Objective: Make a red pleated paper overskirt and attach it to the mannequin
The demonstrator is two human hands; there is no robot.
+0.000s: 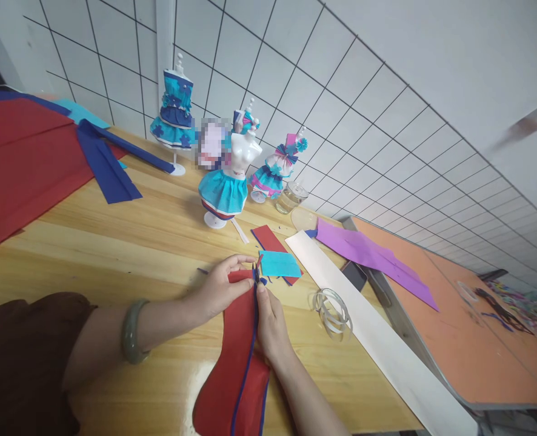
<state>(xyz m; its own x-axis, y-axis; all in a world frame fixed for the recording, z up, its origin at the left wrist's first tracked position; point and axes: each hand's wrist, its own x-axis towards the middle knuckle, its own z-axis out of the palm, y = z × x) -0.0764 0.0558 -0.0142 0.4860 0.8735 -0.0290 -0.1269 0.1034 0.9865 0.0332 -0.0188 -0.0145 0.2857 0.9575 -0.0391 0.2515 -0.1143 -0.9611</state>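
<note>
A long piece of red paper (232,375) with a blue strip along its edge lies on the wooden table (127,242) in front of me. My left hand (220,287), with a green bangle on the wrist, pinches the top end of the red piece. My right hand (271,324) is closed on the blue edge just beside it, thumb pressed near the top. Both hands meet at the upper tip of the piece.
Three small mannequins in blue paper dresses (225,184) stand at the back. Red and cyan paper scraps (280,263), a white strip (377,339), a tape coil (334,309), purple paper (373,257), a glass jar (290,197) and large red sheets (18,163) lie around. An orange table (468,327) adjoins right.
</note>
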